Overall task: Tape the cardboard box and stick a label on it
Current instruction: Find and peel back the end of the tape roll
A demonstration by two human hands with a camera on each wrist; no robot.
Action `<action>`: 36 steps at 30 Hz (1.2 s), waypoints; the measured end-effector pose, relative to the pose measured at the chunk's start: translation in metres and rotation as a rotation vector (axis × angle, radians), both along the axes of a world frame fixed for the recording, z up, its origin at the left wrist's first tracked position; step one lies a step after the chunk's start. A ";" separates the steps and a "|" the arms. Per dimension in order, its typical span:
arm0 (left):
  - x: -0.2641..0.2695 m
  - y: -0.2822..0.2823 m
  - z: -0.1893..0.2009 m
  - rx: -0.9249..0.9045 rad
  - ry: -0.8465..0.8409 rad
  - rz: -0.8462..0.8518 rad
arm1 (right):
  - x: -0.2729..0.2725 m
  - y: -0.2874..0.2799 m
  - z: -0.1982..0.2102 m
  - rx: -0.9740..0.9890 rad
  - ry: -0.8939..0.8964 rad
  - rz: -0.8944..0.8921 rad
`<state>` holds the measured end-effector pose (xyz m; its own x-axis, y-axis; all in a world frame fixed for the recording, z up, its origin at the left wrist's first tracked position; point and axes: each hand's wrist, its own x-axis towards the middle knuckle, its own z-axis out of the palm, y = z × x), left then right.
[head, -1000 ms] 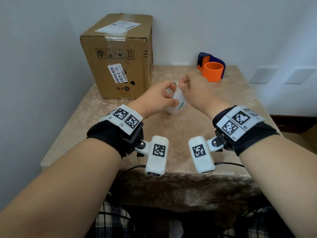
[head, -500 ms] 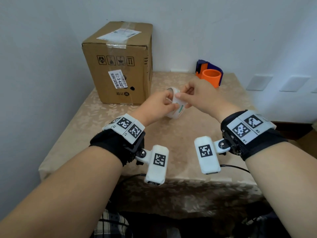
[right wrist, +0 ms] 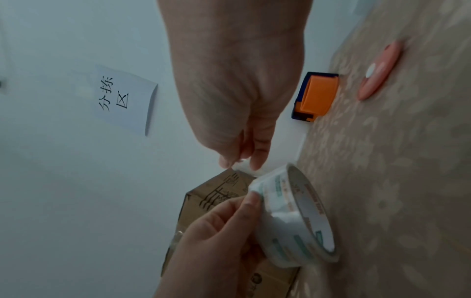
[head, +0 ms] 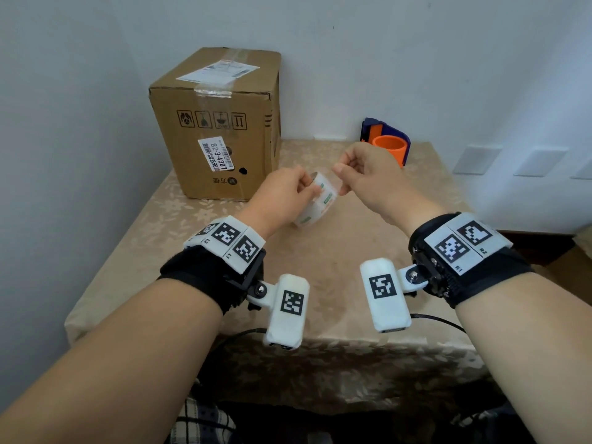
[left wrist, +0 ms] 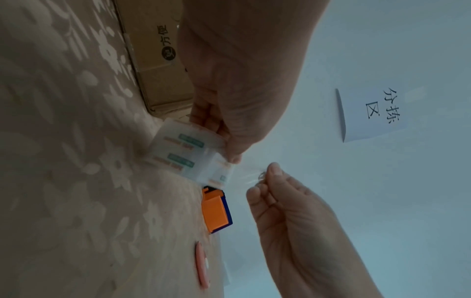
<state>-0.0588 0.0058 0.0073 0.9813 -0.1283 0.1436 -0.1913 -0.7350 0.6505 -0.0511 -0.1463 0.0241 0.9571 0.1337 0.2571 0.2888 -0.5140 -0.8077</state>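
A roll of clear tape (head: 315,200) is gripped in the left hand (head: 282,195), fingers curled round it, above the table (head: 320,251). The loose end of tape (left wrist: 248,174) is pinched between thumb and forefinger of the right hand (head: 368,177), just beside the roll. The box (head: 221,123) is stood upright at the far left of the table, against the wall, with tape and a label (head: 217,70) seen on its top. An orange dispenser (head: 389,145) is set at the far edge, well apart from the box. A pink object (right wrist: 379,70) is seen lying on the cloth nearby.
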 end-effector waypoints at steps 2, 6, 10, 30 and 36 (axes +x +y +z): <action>-0.002 -0.002 -0.001 -0.013 0.013 -0.001 | 0.001 -0.002 -0.003 0.005 0.022 -0.030; -0.003 -0.001 -0.002 -0.043 0.039 0.001 | 0.002 -0.004 -0.008 0.090 0.050 -0.073; -0.005 0.001 -0.003 -0.056 0.073 -0.031 | 0.003 -0.006 -0.005 0.141 0.048 -0.075; 0.003 0.004 0.002 0.195 -0.032 -0.057 | -0.006 -0.004 0.004 -0.681 -0.306 0.073; 0.002 0.008 0.001 0.052 -0.047 0.002 | -0.002 -0.004 0.008 -0.367 -0.224 -0.031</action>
